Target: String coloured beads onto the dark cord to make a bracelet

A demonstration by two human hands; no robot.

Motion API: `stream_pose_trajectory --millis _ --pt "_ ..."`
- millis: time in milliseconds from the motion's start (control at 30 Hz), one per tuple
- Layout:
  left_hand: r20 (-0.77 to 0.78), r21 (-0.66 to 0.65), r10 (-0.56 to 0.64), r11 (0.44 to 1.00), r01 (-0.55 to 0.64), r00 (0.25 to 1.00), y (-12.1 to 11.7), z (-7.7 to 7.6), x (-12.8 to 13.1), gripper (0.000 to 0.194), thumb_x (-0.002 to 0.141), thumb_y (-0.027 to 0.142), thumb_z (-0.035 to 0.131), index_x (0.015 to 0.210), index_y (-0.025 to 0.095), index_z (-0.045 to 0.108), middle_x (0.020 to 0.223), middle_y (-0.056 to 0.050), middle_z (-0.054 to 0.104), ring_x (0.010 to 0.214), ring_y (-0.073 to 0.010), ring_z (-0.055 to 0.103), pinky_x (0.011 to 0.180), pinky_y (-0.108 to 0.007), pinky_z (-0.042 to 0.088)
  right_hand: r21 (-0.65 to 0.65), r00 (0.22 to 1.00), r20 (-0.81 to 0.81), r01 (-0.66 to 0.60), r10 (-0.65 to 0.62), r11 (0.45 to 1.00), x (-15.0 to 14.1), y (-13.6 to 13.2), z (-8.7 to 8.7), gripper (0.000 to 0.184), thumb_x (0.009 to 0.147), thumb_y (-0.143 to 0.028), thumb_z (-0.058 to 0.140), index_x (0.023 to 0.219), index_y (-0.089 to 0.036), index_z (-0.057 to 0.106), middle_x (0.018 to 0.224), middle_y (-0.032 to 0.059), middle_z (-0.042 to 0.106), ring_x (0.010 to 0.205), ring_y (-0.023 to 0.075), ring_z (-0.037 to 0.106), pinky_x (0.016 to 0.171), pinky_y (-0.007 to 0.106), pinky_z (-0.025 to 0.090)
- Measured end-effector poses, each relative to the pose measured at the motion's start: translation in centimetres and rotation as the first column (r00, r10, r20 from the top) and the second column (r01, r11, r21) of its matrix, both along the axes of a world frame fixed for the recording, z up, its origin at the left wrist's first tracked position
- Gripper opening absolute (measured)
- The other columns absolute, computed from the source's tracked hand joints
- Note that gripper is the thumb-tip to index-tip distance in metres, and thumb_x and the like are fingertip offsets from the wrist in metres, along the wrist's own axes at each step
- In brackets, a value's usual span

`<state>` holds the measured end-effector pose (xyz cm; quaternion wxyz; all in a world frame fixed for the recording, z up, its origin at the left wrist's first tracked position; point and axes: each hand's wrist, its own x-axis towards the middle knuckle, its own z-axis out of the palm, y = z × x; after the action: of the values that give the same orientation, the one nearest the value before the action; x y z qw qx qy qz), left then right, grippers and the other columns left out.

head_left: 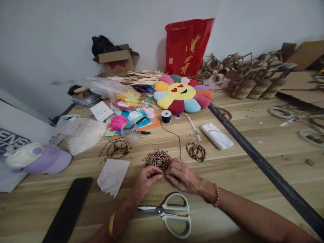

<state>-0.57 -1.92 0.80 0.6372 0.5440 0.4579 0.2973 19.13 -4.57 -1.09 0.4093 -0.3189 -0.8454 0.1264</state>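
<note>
Just in front of a pile of small multicoloured beads (157,158), my two hands meet fingertip to fingertip. My left hand (146,180) is closed in a pinch on what looks like a tiny bead, mostly covered by the fingers. The right hand (184,177) pinches a thin black cord (180,141), which runs back to a spool (166,117); its end is hard to see between the fingers. Scissors with pale green handles (174,212) lie below the hands, blades pointing left. Strung bead bracelets (196,152) rest to the right of the pile.
Left of the beads lie tangled black cords (116,148), a torn white paper (113,177) and a black phone (68,209). A white power bank (217,136) sits to the right. Behind are a flower cushion (182,94), a clear jar (130,130) and pink yarn (117,123).
</note>
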Motion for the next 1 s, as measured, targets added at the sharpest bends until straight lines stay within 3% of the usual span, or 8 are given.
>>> stream_pose_trajectory --millis 500,767,1000 --pt "0.008 0.024 -0.012 1.0 0.012 1.0 -0.2 -1.0 0.2 0.021 0.059 0.028 0.08 0.069 0.015 0.068 0.063 0.0 0.066 0.061 -0.0133 0.057 0.06 -0.023 0.043 -0.024 0.997 -0.051 -0.057 0.055 0.998 0.0 0.0 0.0 0.007 0.097 -0.02 0.051 0.098 -0.018 0.057 0.082 0.0065 0.064 0.077 0.0182 0.058 0.075 0.034 0.049" --pt "0.034 0.027 -0.019 0.999 0.018 0.999 -0.2 -0.7 0.2 0.021 0.059 0.03 0.079 0.061 0.014 0.064 0.059 -0.001 0.066 0.058 -0.0136 0.058 0.059 -0.023 0.046 -0.047 0.997 -0.044 -0.067 0.065 0.997 0.1 -0.2 -0.2 0.008 0.097 -0.022 0.052 0.101 -0.018 0.057 0.086 0.0071 0.064 0.08 0.0187 0.058 0.076 0.034 0.05" --pt "0.028 0.045 -0.058 0.997 0.056 0.998 -0.5 -0.7 0.3 0.019 0.066 0.03 0.076 0.065 0.014 0.066 0.06 -0.002 0.07 0.059 -0.0149 0.063 0.061 -0.024 0.05 -0.042 0.998 -0.011 -0.057 0.057 0.997 0.1 -0.3 -0.2 0.009 0.095 -0.017 0.051 0.101 -0.017 0.059 0.091 0.009 0.064 0.085 0.0194 0.058 0.077 0.034 0.05"
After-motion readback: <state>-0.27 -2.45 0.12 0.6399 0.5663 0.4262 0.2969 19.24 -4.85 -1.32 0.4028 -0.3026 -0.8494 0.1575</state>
